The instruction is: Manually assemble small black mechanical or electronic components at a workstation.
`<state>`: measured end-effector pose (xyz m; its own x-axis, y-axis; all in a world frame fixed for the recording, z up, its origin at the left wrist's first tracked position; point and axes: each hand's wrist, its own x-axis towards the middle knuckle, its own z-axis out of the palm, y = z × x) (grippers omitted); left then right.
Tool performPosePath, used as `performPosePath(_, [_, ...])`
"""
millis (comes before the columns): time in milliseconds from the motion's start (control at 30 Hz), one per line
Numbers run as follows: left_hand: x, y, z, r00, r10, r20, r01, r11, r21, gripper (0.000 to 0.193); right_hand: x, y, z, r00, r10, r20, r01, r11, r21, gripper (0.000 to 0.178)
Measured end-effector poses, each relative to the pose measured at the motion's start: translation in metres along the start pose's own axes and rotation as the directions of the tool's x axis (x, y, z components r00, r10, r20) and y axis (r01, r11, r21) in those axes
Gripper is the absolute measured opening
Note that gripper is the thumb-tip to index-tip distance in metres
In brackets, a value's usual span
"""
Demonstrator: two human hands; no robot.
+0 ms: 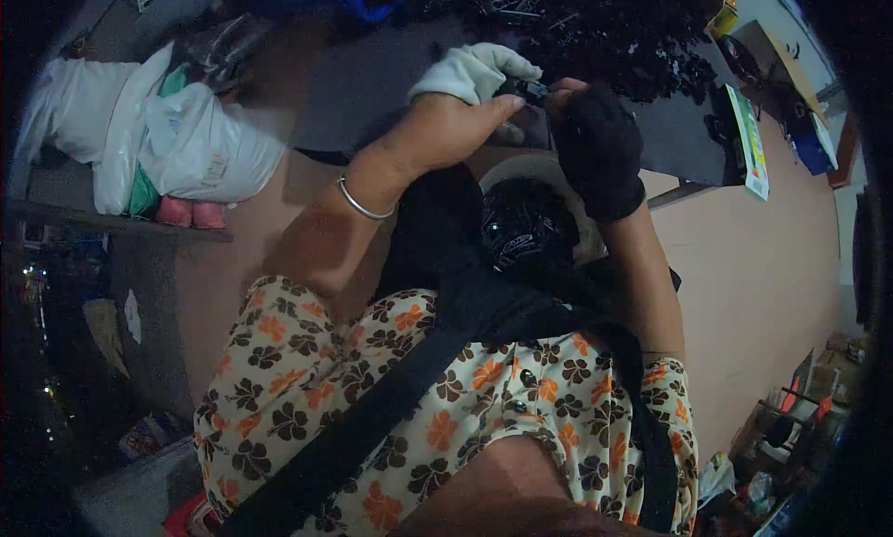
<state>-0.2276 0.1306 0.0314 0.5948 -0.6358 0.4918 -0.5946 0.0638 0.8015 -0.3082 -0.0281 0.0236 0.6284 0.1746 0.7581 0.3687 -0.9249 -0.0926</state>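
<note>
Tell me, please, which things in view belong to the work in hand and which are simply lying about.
Apparently in use:
small dark piece, between the left hand and right hand
heap of black pieces on the dark table
pale-rimmed container holding dark pieces

Apparently lying about:
white bags at left
flat white-and-green package by the table's right end

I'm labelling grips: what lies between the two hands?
Head view: a small dark piece, held between the left hand and right hand; its shape is unclear.
</note>
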Motion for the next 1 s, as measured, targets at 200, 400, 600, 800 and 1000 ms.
performPosePath(200, [-0.006, 0.004, -0.004, 0.982, -0.177, 0.070, 0.190, 0.941, -0.281, 0.020, -0.008, 0.002, -0.004, 0.997, -0.069, -0.047, 0.068, 0.997, -0.028, 0.011])
performPosePath(400, [-0.019, 0.000, -0.003, 0.971, -0.235, 0.036, 0.237, 0.947, -0.218, 0.021, -0.015, -0.008, -0.012, 0.988, -0.123, 0.090, 0.128, 0.990, -0.060, 0.016])
performPosePath(600, [-0.034, -0.008, 0.000, 0.921, -0.353, 0.166, 0.384, 0.745, -0.546, 0.022, -0.029, -0.010, -0.008, 0.987, -0.151, 0.048, 0.148, 0.988, 0.050, 0.019])
performPosePath(800, [-0.038, -0.007, 0.003, 0.919, -0.345, 0.192, 0.389, 0.712, -0.584, 0.023, -0.032, -0.011, -0.009, 0.984, -0.155, 0.090, 0.150, 0.987, 0.058, 0.023])
performPosePath(1000, [-0.038, -0.007, 0.006, 0.914, -0.339, 0.224, 0.406, 0.733, -0.546, 0.022, -0.038, -0.013, -0.009, 0.984, -0.156, 0.089, 0.153, 0.987, 0.042, 0.021])
